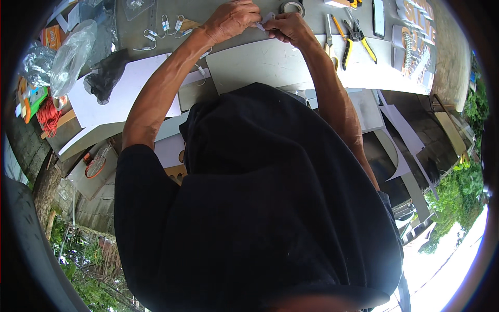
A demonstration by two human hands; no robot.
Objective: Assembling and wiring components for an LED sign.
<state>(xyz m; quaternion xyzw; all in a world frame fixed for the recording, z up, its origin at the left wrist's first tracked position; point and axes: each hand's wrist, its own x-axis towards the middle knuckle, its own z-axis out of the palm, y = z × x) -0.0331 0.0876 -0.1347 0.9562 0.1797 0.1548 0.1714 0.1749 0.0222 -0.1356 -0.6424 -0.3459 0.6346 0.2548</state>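
My left hand (233, 21) is at the far side of the table, its fingers closed in a pinch on a small white piece (260, 26). My right hand (289, 28) faces it, thumb and fingers also pinched on the piece from the other side. What exactly the piece is cannot be made out. Just beyond my right hand lies a roll of tape (292, 8). Small white modules with wires (165, 24) are spread left of my left hand. Scissors (329, 39) and yellow-and-black pliers (356, 39) lie to the right of my right hand.
White sheets (249, 60) cover the near part of the grey table. Clear plastic bags (73, 54), black film (108, 75) and red cord (48, 115) lie at the left. A phone-like slab (378, 20) and cut-out letters (413, 49) are at the right.
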